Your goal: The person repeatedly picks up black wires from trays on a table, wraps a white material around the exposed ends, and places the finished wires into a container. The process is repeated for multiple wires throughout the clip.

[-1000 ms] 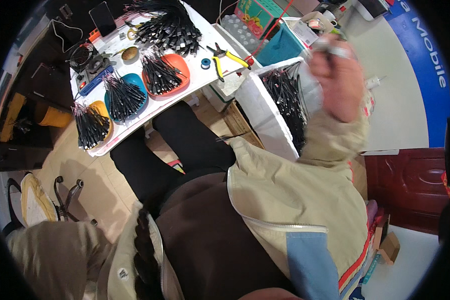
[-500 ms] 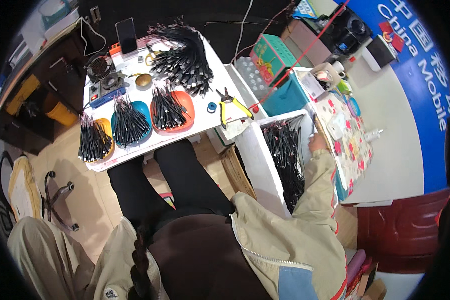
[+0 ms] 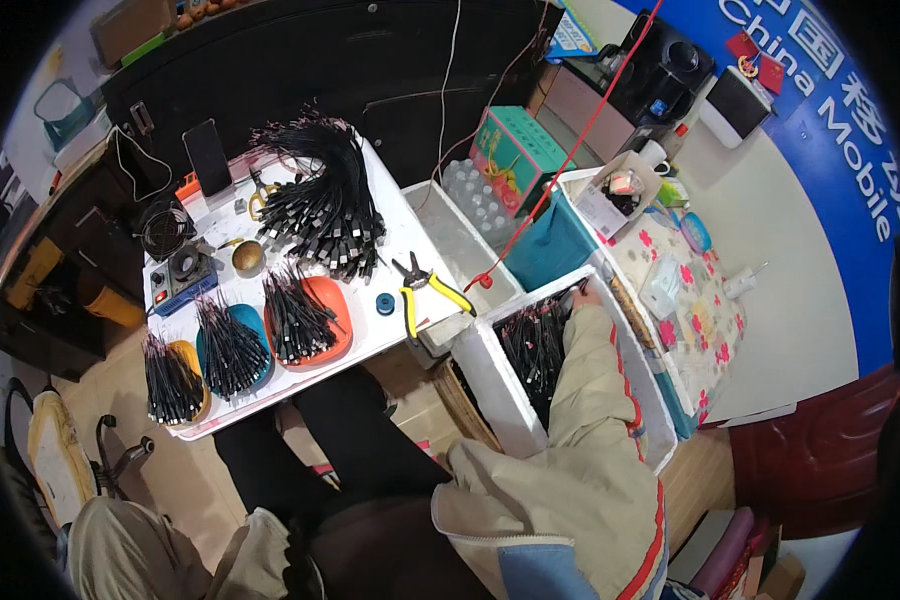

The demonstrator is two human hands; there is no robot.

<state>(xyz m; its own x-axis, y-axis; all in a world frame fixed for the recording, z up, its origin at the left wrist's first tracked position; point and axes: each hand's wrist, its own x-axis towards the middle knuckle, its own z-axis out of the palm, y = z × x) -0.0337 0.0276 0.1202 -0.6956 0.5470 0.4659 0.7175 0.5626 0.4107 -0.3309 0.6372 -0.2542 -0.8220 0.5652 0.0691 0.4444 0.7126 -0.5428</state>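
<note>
My right hand [image 3: 590,296] reaches into the far end of a white foam box [image 3: 492,383], by its far right corner. A mass of black cables [image 3: 532,350] fills the part of the box beside my forearm. The fingers point down and are mostly hidden, so their grip does not show. My left hand is out of the picture; only the beige left sleeve [image 3: 135,548] appears at the lower left.
On the white table [image 3: 395,345], cable bundles lie in an orange tray [image 3: 339,310], a blue tray [image 3: 256,328] and a yellow tray [image 3: 187,352]. Yellow-handled wire strippers [image 3: 430,292], a blue spool [image 3: 385,304], a phone [image 3: 206,157] and a loose cable pile [image 3: 325,200] are there too.
My right hand has shifted from the box's right side toward its far end. The whole view has tilted, so the table sits lower in the picture.
</note>
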